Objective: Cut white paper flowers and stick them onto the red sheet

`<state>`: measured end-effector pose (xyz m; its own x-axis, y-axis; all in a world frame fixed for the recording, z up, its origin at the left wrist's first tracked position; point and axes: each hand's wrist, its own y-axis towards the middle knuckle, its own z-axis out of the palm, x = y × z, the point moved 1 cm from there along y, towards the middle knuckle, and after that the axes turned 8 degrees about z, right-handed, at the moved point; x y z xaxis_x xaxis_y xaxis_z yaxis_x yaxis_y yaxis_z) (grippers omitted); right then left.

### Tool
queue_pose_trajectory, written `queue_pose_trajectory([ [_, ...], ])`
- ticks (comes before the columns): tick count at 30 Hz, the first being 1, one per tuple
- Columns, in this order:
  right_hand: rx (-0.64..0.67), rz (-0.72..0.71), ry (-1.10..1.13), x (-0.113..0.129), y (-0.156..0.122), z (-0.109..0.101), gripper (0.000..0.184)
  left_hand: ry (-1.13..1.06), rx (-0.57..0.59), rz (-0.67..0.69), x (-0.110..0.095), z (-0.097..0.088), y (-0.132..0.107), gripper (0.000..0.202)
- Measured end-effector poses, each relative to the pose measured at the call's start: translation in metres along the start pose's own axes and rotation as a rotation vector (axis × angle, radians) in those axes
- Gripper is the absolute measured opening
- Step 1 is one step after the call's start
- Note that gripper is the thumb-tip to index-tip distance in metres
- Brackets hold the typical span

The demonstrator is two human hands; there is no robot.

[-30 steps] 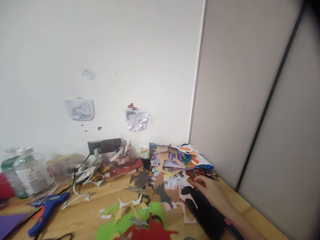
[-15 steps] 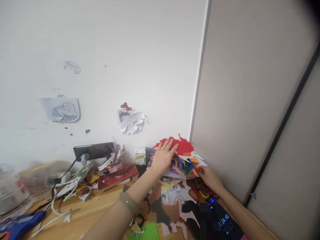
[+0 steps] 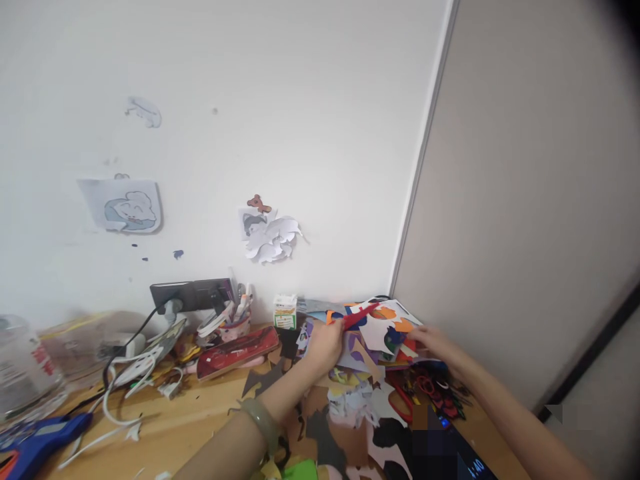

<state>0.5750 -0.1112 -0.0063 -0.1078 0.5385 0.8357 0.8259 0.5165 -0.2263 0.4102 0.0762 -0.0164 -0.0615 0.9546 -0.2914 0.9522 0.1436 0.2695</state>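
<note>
A heap of coloured paper cut-outs (image 3: pixel 373 333) fills the back right corner of the wooden desk (image 3: pixel 200 407). My left hand (image 3: pixel 324 347) is closed on a red paper scrap (image 3: pixel 361 315) at the heap's left side, holding it edge-on. A pale bangle sits on that wrist. My right hand (image 3: pixel 434 341) lies on the heap's right side, fingers pressed down on the sheets. Red-handled scissors (image 3: pixel 431 388) lie just below it.
A red pencil case (image 3: pixel 235 350), a cup of pens (image 3: pixel 235 320), a small carton (image 3: pixel 285 311) and a wall socket (image 3: pixel 193 293) with white cables line the back. A blue glue gun (image 3: pixel 35 437) and a clear jar (image 3: pixel 23 373) sit at left. A dark phone (image 3: pixel 467 467) lies bottom right.
My left hand has dropped from flat on top of the red sheet to gripping its edge lower down. My right hand has shifted slightly right. The view has panned left.
</note>
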Motion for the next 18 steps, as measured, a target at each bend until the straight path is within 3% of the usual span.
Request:
queue_pose_trajectory([
  [3, 0.12, 0.067, 0.148, 0.023, -0.008, 0.005, 0.024, -0.034, -0.018, 0.003, 0.002, -0.003, -0.002, 0.048],
  [8, 0.179, 0.031, 0.345, 0.06, -0.012, 0.01, 0.027, -0.087, 0.035, 0.102, -0.004, -0.007, -0.003, 0.087],
  [9, 0.176, 0.019, 0.363, 0.066, -0.011, 0.01, 0.026, -0.103, 0.046, 0.107, -0.004, -0.009, 0.0, 0.082],
  [13, 0.173, -0.084, 0.362, 0.078, -0.006, 0.007, 0.029, -0.153, 0.036, 0.018, 0.006, -0.025, 0.019, 0.034],
  [18, 0.142, -0.219, 0.12, 0.058, -0.008, 0.012, 0.032, -0.252, 0.009, -0.064, 0.027, -0.048, 0.039, 0.027],
])
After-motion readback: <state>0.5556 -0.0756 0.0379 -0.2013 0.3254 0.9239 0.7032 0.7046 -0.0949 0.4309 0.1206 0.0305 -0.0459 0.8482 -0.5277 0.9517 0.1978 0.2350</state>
